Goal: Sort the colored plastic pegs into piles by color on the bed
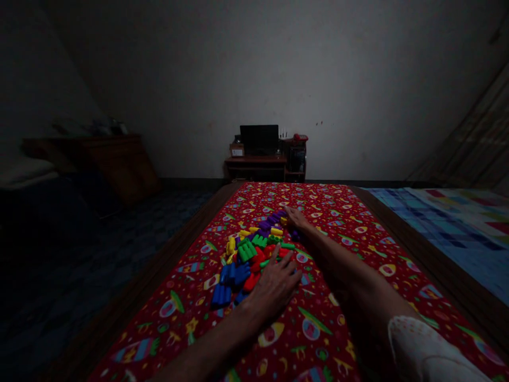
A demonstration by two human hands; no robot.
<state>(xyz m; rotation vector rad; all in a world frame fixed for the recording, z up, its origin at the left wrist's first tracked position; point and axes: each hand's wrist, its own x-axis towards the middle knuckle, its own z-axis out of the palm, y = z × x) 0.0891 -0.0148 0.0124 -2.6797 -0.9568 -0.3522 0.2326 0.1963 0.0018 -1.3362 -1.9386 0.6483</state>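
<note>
A heap of plastic building blocks lies on a red patterned cloth (270,335). Within it are blue blocks (221,296), red blocks (257,259), green blocks (246,250), yellow blocks (231,245) and purple blocks (264,225). My left hand (277,278) rests at the near right side of the heap, fingers spread over the red and green pieces and gripping none. Beyond it, my right hand (296,217) reaches to the far end, its fingers stretched out beside the purple blocks. Part of its fingertips is hard to make out in the dim light.
The cloth covers a long table with a brown edge (191,233). On the right is a surface with a blue checked cover (401,212). A desk (256,159) with a dark monitor (259,139) stands by the wall. A wooden cabinet (119,164) is at left.
</note>
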